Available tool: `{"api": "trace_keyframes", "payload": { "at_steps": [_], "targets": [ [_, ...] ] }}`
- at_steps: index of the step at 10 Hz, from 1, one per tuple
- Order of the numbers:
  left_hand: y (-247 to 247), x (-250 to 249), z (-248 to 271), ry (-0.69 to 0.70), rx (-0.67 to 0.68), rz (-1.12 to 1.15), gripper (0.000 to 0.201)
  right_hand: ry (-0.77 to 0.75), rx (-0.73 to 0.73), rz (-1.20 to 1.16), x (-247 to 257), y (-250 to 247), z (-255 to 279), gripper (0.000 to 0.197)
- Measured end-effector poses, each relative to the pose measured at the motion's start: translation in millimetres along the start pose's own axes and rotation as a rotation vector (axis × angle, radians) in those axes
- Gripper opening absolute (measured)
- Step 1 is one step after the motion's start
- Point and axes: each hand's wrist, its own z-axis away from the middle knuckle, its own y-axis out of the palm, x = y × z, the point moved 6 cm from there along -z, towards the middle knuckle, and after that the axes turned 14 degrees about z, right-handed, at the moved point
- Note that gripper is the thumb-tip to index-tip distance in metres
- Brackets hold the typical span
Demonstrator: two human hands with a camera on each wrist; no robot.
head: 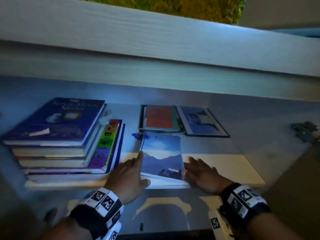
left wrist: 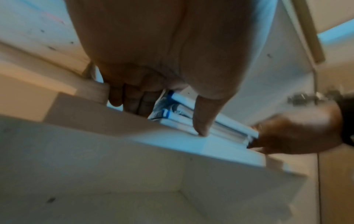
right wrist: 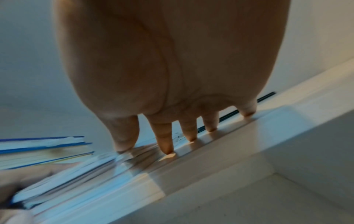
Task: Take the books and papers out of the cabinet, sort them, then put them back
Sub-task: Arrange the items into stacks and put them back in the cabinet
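Showing: both hands at a thin stack of papers on the front of a cabinet shelf.
Task's thing: landscape-print papers lie flat at the shelf's front edge, between the two hands; their near corner is raised a little off the sheets beneath.
Left hand: fingers extended along the left edge of the papers, thumb at the near edge; it touches the stack without curling round it.
Right hand: fingers spread and straight, tips resting on the shelf beside the right edge of the papers; thumb touches the near right corner. It grasps nothing.
Handling, judged: the papers look light, thin and floppy, and probably slide over one another. They are best squared between the two palms, then lifted from the near edge with support underneath so the sheets do not fan out or crease.
Cabinet shelf: holds all items listed here.
Left of shelf: a book stack, several volumes lying flat, a large blue hardback on top; likely heavy and stiff, needing two hands.
Rear of shelf: an orange-covered booklet pile, with a dark-framed picture just beside it on the right.
Hinge: metal fitting at the right wall.
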Motion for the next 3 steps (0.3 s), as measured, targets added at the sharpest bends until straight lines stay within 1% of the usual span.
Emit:
{"api": "trace_keyframes", "payload": {
  "at_steps": [1,2,3],
  "targets": [
    [1.3,-1.6,1.4,0.016,0.016,-0.063,0.096,0.023,0.051,-0.01,0.0,1.2,-1.3,0.063],
    [-15.6,-13.5,-1.4,-0.062,0.024,-0.003,0.096,-0.03,0.057,-0.005,4.4,-13.0,-0.3,0.113],
    [-12.6,-8.8,9.4,-0.239,0.147,0.141,0.115,-0.034,0.118,0.012,-16.5,0.1,-3.3,0.158]
  ]
}}
